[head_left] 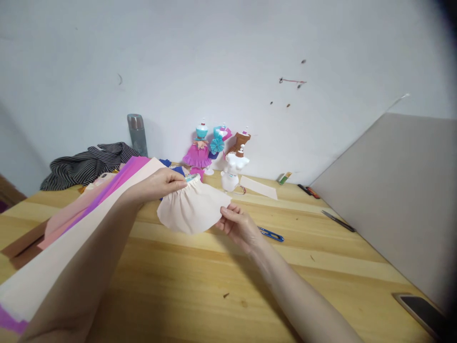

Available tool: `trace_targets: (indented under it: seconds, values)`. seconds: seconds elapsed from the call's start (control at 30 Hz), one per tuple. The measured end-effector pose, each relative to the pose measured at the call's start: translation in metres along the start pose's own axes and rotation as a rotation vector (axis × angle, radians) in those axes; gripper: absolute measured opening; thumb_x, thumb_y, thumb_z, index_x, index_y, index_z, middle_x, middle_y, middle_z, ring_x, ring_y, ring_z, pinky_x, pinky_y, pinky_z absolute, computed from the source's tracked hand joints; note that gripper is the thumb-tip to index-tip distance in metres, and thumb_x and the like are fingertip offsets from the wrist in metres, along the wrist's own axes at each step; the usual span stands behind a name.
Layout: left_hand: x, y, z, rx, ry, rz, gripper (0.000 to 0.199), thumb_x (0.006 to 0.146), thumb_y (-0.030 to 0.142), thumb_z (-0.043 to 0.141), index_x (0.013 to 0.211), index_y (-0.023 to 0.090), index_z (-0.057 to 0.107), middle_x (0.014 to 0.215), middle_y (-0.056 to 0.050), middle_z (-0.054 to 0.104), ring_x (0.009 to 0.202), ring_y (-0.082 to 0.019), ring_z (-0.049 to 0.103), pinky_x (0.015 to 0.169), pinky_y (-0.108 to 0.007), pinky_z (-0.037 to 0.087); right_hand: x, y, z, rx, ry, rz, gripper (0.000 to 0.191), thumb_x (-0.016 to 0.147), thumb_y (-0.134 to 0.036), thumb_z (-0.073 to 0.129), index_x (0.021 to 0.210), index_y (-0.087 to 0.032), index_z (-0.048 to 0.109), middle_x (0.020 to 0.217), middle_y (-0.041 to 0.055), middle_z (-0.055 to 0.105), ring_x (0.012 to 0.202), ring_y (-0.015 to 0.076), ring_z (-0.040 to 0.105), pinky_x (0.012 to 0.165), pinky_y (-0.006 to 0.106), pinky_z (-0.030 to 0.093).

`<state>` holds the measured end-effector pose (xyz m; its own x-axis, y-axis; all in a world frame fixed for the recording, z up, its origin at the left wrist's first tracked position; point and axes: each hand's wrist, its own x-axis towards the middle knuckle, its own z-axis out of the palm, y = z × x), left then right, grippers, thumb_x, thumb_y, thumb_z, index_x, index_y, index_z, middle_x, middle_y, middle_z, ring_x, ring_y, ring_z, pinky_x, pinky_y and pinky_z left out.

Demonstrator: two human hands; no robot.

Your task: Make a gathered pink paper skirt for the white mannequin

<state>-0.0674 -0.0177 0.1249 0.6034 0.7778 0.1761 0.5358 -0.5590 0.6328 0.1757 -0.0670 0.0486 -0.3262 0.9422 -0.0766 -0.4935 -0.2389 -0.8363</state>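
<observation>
A small cream doll skirt (193, 207), gathered along its top edge and flared below, hangs between my hands above the table. My left hand (159, 183) pinches the gathered top at its left end. At the skirt's right edge, my right hand (237, 224) holds the hem between thumb and fingers. Just behind the skirt stands a white mini dress form (231, 172) with a bare torso. Farther back, small dress forms wear a pink and teal outfit (200, 151), a blue rosette piece (216, 145) and a brown top (242, 140).
Crepe paper sheets (85, 207) and a striped cloth (89, 164) lie left, near a flask (137, 135). Blue thread snips (271, 234) lie right of my right hand. Beyond are a cream strip (259, 187), a small green box (284, 178), a knife (339, 221) and a phone (421, 312).
</observation>
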Motion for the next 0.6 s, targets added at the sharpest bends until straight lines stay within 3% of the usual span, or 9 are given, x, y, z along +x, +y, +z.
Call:
trace_targets:
  seconds: [0.1, 0.23, 0.37, 0.5, 0.6]
  values:
    - [0.001, -0.002, 0.001, -0.02, -0.011, -0.023, 0.035, 0.086, 0.038, 0.043, 0.06, 0.016, 0.045, 0.059, 0.004, 0.034, 0.055, -0.008, 0.034, 0.05, -0.021, 0.024, 0.002, 0.001, -0.001, -0.001, 0.021, -0.01, 0.023, 0.062, -0.029, 0.082, 0.074, -0.015, 0.068, 0.062, 0.0013, 0.069, 0.051, 0.009, 0.062, 0.052, 0.018, 0.051]
    - [0.002, -0.005, 0.005, -0.104, 0.046, -0.088, 0.036, 0.084, 0.041, 0.047, 0.058, 0.017, 0.039, 0.058, 0.004, 0.031, 0.054, -0.008, 0.031, 0.049, -0.021, 0.024, 0.005, 0.006, -0.004, 0.007, 0.009, 0.078, 0.029, 0.065, -0.04, 0.079, 0.068, -0.014, 0.065, 0.06, 0.003, 0.068, 0.05, 0.0107, 0.063, 0.05, 0.019, 0.052]
    - [0.001, -0.005, 0.006, -0.175, 0.091, -0.137, 0.037, 0.084, 0.042, 0.045, 0.058, 0.018, 0.034, 0.058, 0.004, 0.029, 0.053, -0.008, 0.03, 0.049, -0.021, 0.025, 0.007, 0.011, -0.005, -0.045, -0.021, 0.127, 0.029, 0.066, -0.039, 0.078, 0.067, -0.014, 0.063, 0.059, 0.0027, 0.068, 0.048, 0.0102, 0.063, 0.046, 0.017, 0.049]
    - [-0.005, 0.005, -0.002, -0.111, 0.073, -0.13, 0.034, 0.081, 0.039, 0.048, 0.058, 0.018, 0.035, 0.059, 0.004, 0.03, 0.054, -0.008, 0.032, 0.05, -0.02, 0.026, 0.009, 0.013, -0.008, -0.136, -0.002, 0.12, 0.028, 0.063, -0.034, 0.08, 0.065, -0.013, 0.062, 0.058, 0.0016, 0.067, 0.047, 0.0083, 0.061, 0.047, 0.016, 0.048]
    - [-0.01, 0.016, -0.009, 0.062, 0.103, -0.139, 0.034, 0.08, 0.04, 0.047, 0.058, 0.019, 0.032, 0.058, 0.004, 0.03, 0.054, -0.009, 0.032, 0.048, -0.02, 0.024, 0.014, 0.018, -0.015, -0.217, 0.012, 0.128, 0.028, 0.061, -0.033, 0.081, 0.069, -0.013, 0.063, 0.058, 0.0005, 0.067, 0.047, 0.0074, 0.06, 0.048, 0.017, 0.047]
